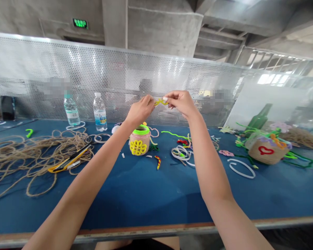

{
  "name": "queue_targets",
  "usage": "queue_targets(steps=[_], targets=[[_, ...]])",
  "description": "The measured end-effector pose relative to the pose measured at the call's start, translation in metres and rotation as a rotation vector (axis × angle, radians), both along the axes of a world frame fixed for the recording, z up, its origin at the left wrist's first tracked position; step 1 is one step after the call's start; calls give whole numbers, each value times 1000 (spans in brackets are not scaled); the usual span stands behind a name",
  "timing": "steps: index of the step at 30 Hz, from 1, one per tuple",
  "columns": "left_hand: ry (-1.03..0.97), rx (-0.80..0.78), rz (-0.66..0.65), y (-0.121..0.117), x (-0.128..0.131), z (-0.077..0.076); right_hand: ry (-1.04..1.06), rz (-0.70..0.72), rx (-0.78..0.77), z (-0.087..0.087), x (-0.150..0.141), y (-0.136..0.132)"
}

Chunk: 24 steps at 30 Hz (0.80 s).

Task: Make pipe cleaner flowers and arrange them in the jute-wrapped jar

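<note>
Bare forearms point(99, 173) span the blue table point(146, 201); the left hand point(142, 110) pinches one end of a yellow looped strip point(160, 101), held aloft between both hands, while the right hand point(182, 103) pinches the other. Uneven tugging could pull its loops out of shape.

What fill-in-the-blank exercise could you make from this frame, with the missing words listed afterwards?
1. The left hand and right hand hold a ____ twisted piece between them.
2. The heart on the pot is ____.
3. The rim of the jar is ____.
4. In the picture, the cutter lies to the ____ of the jar.

Missing words: yellow; red; green; left.
</note>
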<state>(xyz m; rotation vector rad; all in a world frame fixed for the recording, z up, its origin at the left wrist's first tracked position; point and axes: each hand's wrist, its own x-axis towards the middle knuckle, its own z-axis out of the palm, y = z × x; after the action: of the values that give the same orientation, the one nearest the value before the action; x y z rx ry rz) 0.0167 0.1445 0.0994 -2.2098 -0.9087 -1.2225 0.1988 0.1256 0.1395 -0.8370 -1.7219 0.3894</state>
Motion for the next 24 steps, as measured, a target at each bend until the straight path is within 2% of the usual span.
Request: queue_targets(steps=[6, 11, 15, 19, 24], targets=[[-43, 24, 34, -1, -6, 3, -116, 31, 30, 2, -6, -10], [-42, 38, 20, -4, -6, 5, -183, -87, 138, 2, -13, -8], [-30, 74, 22, -3, -5, 5, -73, 37, 42, 2, -10, -3], [-161, 73, -84, 5, -6, 8, 72, 107, -18, -1, -5, 3], [-341, -11, -224, 10, -4, 12, 62, 146, -68, -9, -15, 9]])
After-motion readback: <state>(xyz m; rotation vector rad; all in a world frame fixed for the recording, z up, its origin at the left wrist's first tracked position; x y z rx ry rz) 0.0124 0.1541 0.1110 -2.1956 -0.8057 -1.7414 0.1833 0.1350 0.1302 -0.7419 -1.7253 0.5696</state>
